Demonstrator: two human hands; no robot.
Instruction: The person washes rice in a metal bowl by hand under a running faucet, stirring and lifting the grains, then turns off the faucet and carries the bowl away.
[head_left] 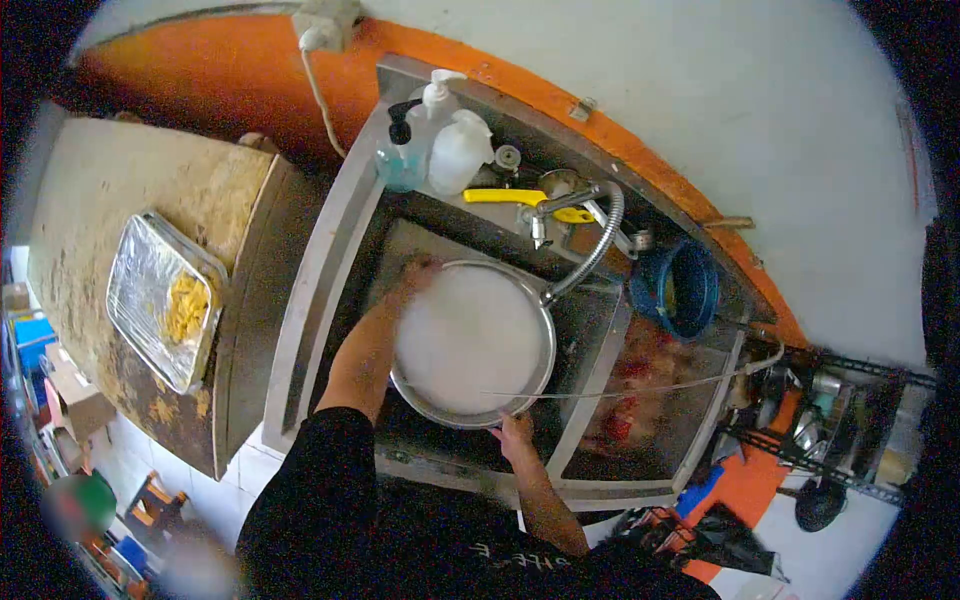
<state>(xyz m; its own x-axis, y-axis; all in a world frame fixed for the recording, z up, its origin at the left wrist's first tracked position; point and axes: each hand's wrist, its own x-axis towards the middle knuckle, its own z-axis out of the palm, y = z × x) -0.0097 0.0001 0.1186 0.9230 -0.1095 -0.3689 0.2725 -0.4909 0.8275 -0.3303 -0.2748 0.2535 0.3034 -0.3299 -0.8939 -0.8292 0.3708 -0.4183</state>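
A round metal pot (549, 352) full of cloudy whitish liquid (468, 340) sits in the left basin of a metal sink (590, 400). At the pot's upper left rim is my left hand (420, 272), its fingers partly hidden and dark. My right hand (517, 435) grips the near rim at the lower right, thumb on top. A thin pale line (640, 388) stretches from the right side of the sink to over the liquid; whether it is a water stream or a rod I cannot make out.
Behind the pot stand a curved metal faucet (612, 235), a yellow-handled tool (505, 196), and pump bottles (455, 155). A blue bucket (690, 290) is at the right. Leftward, a foil-covered tray (160, 300) with yellow food rests on a worn wooden surface (90, 200).
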